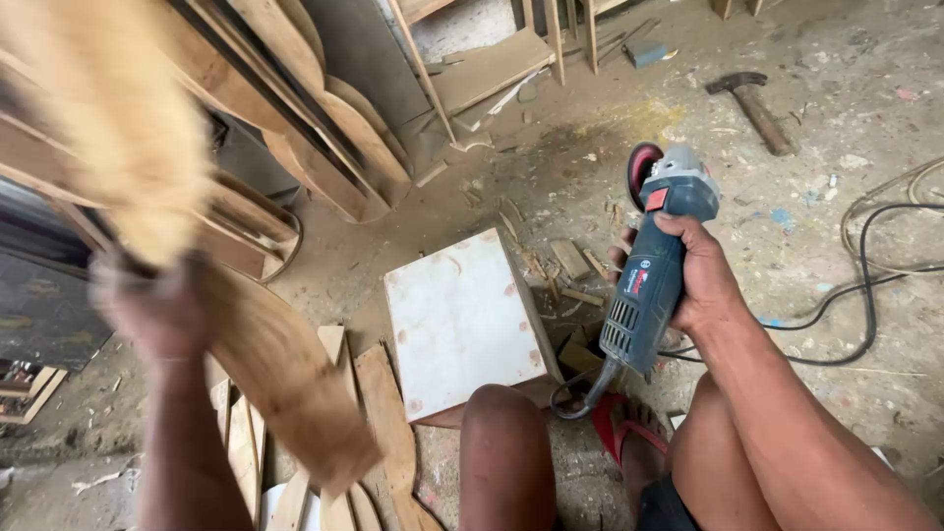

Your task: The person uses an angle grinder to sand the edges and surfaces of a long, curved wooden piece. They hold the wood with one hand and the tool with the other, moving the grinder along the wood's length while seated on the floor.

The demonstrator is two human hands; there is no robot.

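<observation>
My right hand (pixel 694 278) grips a blue-grey angle grinder (pixel 652 268) with a red disc, held upright above the floor, its black cord trailing down past my knee. My left hand (pixel 157 310), blurred by motion, holds a long curved wooden piece (pixel 258 344) raised at the left of the head view. A pale square board (pixel 462 320) on a low block sits between the two hands, just beyond my knees.
Curved wooden pieces (pixel 324 128) lean stacked at the upper left. More cut wood (pixel 379 433) lies by my left leg. A hammer (pixel 753 103) rests on the dusty floor at the upper right. Cables (pixel 865 275) snake along the right. Offcuts (pixel 570 261) litter the ground.
</observation>
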